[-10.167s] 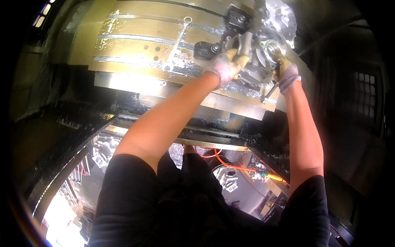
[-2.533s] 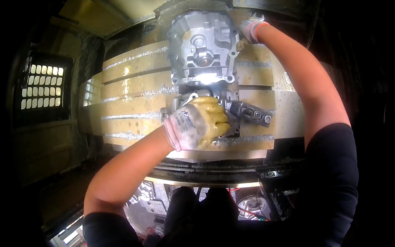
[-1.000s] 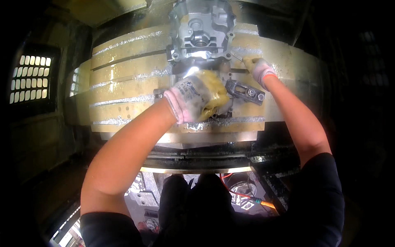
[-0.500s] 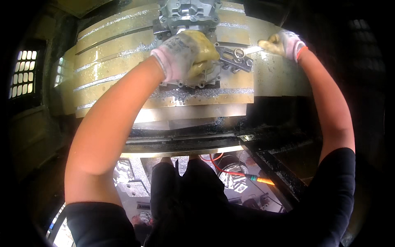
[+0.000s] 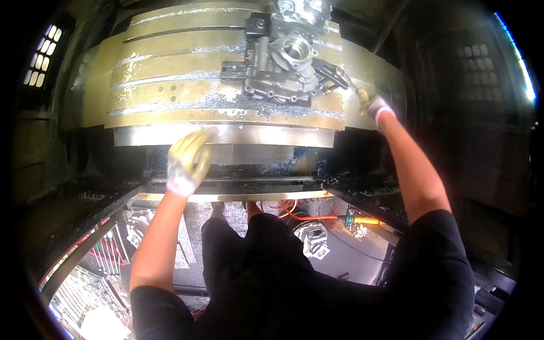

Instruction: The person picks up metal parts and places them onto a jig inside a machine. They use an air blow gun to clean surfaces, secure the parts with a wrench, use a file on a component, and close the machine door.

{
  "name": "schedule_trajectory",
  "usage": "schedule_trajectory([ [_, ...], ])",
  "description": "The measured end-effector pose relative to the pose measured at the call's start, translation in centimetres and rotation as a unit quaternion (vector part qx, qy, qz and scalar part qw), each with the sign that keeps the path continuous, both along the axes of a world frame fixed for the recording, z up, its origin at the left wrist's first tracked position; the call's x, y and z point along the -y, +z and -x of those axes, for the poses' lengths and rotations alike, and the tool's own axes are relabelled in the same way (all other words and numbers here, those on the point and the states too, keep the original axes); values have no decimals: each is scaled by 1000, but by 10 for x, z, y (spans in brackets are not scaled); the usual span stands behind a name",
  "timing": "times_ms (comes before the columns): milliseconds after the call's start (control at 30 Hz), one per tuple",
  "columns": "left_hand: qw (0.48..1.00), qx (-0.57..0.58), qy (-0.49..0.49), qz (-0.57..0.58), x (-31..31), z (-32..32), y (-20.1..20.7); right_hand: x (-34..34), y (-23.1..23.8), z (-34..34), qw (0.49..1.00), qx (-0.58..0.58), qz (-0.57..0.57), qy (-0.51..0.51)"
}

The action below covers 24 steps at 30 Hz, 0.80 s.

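A grey metal casting with a round bore sits on the slotted machine table. Dark clamps hold it, one of them the slotted clamp at its right side. My right hand, in a yellow-coated glove, is closed round a wrench; the tool is blurred and its far end lies by that clamp's outer end. Before the table's front edge hangs my left hand, gloved alike. Its fingers are apart and hold nothing, away from the casting.
Two more dark clamp blocks stand on the casting's left. Metal chips lie in the table slots. A pale sill crosses before my legs. Below, an orange hose and another casting lie on the floor.
My left hand has left the casting and come back toward me, lower left, uncovering the bore. My right hand stays by the right clamp with the wrench. The whole view has shifted.
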<state>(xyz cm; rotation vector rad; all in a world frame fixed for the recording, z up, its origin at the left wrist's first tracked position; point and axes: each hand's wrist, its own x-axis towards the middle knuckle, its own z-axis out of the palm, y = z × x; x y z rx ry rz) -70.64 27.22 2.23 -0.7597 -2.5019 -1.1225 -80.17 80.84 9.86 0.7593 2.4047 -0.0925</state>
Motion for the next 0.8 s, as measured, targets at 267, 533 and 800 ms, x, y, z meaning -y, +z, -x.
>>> schedule_trajectory([
  [267, 881, 350, 309, -73, 197, -256, -87, 132, -31, -82, 563, -249, 662, -428],
  [533, 726, 536, 338, -266, 186, -280, -103, 237, -34, -93, 597, -409, 609, -324],
  [800, 770, 536, 329, -111, 187, -277, -97, 268, -82, -65, 761, -97, 596, -237],
])
